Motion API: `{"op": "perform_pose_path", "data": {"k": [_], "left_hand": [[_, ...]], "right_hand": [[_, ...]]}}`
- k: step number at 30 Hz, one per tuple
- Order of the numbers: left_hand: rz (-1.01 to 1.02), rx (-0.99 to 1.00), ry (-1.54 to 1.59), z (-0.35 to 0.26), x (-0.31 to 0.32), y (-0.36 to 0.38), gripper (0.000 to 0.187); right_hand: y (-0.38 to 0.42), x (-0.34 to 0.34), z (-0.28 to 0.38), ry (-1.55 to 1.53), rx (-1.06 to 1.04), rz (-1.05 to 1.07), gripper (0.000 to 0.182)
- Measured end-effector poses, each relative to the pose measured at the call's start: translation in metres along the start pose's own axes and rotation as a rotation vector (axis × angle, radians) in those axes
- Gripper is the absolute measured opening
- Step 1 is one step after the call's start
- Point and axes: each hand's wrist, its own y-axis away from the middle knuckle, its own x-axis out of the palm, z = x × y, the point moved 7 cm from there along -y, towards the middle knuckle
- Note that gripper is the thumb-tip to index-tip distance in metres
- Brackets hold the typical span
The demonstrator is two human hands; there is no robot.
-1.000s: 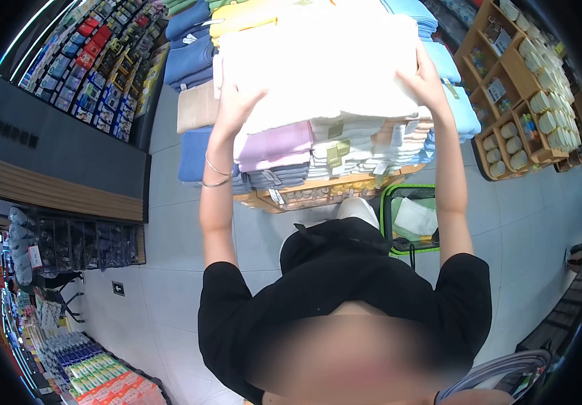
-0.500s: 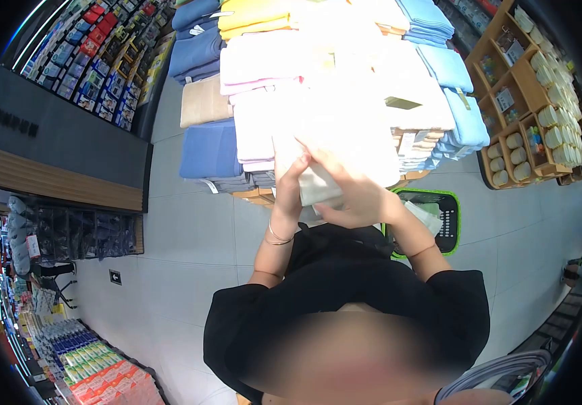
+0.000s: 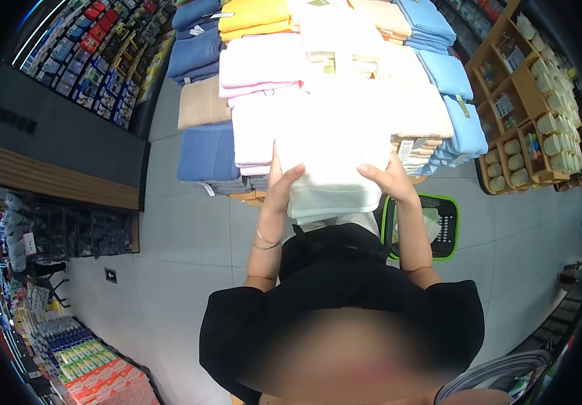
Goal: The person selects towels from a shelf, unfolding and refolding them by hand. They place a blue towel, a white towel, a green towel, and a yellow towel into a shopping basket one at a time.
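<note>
A folded white towel (image 3: 335,196) lies between my two hands, its near edge close to my waist. My left hand (image 3: 284,183) grips its left side, thumb on top. On the opposite side my right hand (image 3: 393,181) has its thumb on the towel, with the other fingers mostly hidden. Beyond it, glare washes out the white stack, so the border between towel and pile is hard to make out. Folded pink towels (image 3: 260,61) sit left of the glare, and folded beige towels (image 3: 419,111) with tags sit on its right.
Blue-grey towels (image 3: 208,152) and yellow towels (image 3: 254,15) fill the display's left side; light blue towels (image 3: 465,125) line its right. A black basket with a green rim (image 3: 456,229) stands on the floor by my right arm. A wooden shelf (image 3: 507,135) stands at right.
My hands were close together over the white fabric, the right one blurred. Now they are apart, one at each side of the folded towel, which shows more fully and flat.
</note>
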Motion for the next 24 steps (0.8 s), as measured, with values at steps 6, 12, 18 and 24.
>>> {"op": "perform_pose_path", "data": {"k": [6,12,18,24], "left_hand": [[-0.041,0.389,-0.454,-0.053,0.026,0.006,0.059],[0.074,0.208,-0.638,-0.041,0.009,-0.002,0.026],[-0.138,0.422,-0.596,-0.053,-0.004,0.000,0.026],[-0.380,0.447,-0.577,-0.055,-0.029,-0.003,0.031]], "right_hand": [[0.000,0.003,0.015,-0.236,-0.119,-0.053,0.051],[0.000,0.004,0.012,-0.107,-0.186,-0.036,0.058],[-0.005,0.012,0.007,-0.181,-0.070,0.058,0.066],[-0.013,0.024,-0.027,-0.837,0.087,0.225,0.075]]}}
